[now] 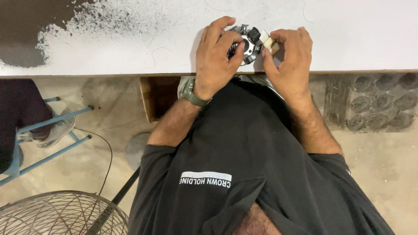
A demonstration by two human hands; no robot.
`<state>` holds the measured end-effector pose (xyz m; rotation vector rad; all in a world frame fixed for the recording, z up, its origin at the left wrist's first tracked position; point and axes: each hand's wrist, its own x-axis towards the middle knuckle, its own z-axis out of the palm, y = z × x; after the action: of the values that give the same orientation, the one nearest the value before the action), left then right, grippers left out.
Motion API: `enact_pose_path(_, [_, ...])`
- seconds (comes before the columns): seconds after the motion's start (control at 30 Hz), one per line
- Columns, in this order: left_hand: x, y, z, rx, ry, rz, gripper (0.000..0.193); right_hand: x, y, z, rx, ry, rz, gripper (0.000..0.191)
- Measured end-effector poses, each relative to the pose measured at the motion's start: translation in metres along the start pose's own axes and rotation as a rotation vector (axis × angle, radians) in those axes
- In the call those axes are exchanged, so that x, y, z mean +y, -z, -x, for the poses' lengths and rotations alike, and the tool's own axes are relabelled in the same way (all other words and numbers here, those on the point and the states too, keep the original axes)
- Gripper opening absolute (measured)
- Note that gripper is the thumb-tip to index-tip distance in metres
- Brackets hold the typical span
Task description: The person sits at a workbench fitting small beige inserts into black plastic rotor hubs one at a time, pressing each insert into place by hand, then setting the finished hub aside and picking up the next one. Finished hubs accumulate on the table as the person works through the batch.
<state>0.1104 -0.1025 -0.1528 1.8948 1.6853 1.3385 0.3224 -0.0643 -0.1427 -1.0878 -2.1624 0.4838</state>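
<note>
Head | L hand (215, 54) grips round metal part (248, 43) | R hand (289, 56) pinches small block (269, 42) | white table (348, 35)

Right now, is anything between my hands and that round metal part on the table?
Nothing visible: the left hand already grips the round metal part, and the right hand presses a small pale block against its edge.

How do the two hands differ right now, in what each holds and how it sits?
The left hand cups a round metal part from above and wears a green watch; the right hand is bare-wristed and pinches a small pale block against that part. Both rest on the white table edge.
</note>
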Motion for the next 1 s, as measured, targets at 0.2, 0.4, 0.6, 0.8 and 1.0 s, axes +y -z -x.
enact_pose_path(0.2, [0.001, -0.001, 0.0, 0.028, -0.02, -0.023, 0.016, 0.003, -0.001, 0.002, 0.058, -0.044, -0.036, 0.018])
enact_pose_path(0.4, [0.003, 0.001, 0.0, 0.004, -0.009, -0.021, 0.018, 0.003, -0.004, 0.006, 0.114, -0.083, -0.152, 0.012])
enact_pose_path(0.6, [-0.002, 0.0, 0.001, -0.013, 0.016, 0.019, 0.013, 0.002, -0.008, 0.007, 0.148, -0.06, -0.172, 0.009])
enact_pose_path(0.8, [-0.007, -0.002, 0.002, -0.018, -0.012, -0.005, 0.013, 0.001, -0.011, 0.006, 0.148, -0.12, -0.158, 0.013])
enact_pose_path(1.0, [-0.007, -0.006, 0.003, 0.007, -0.013, -0.021, 0.012, 0.001, -0.011, 0.008, 0.134, -0.035, -0.183, 0.013])
